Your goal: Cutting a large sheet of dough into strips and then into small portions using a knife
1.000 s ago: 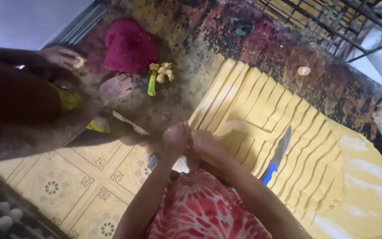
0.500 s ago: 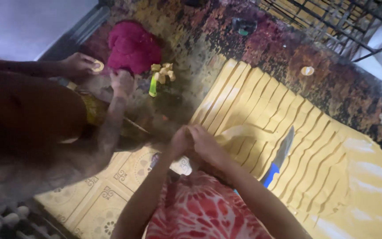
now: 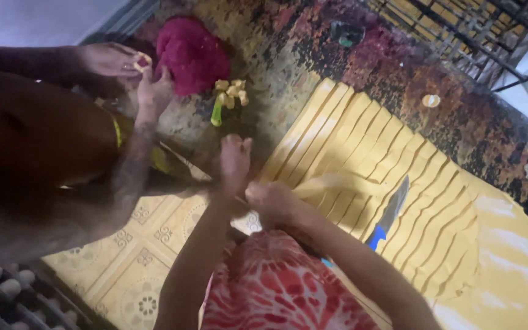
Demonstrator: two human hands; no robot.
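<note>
1. Head view, the only one. Lower edge cuts off both forearms and a red-and-white patterned garment [image 3: 282,287]. Lighting is dim and the left side is dark, so detail there is hard to read.
2. Left hand [image 3: 234,160]: raised, fingers loosely curled, over the dark work surface [image 3: 398,67] just left of the dough. Cannot tell if it grips anything.
3. Right hand [image 3: 271,201]: closed on the near end of a dough strip [image 3: 337,182]; the pinch itself is hidden by the knuckles.
4. Dough sheet [image 3: 410,183]: pale yellow, flat, scored into long parallel strips, running diagonally to the lower right; the right part is uncut and smooth.
5. Knife [image 3: 389,211], grey blade, blue handle, lies on the strips, right of the right hand, not touched.
6. Another person's hands [image 3: 135,73] at top left, pressed together by a magenta dough lump [image 3: 192,54]; a green tool [image 3: 216,113] with small yellow pieces lies beside it.
7. No packages or labels legible.
</note>
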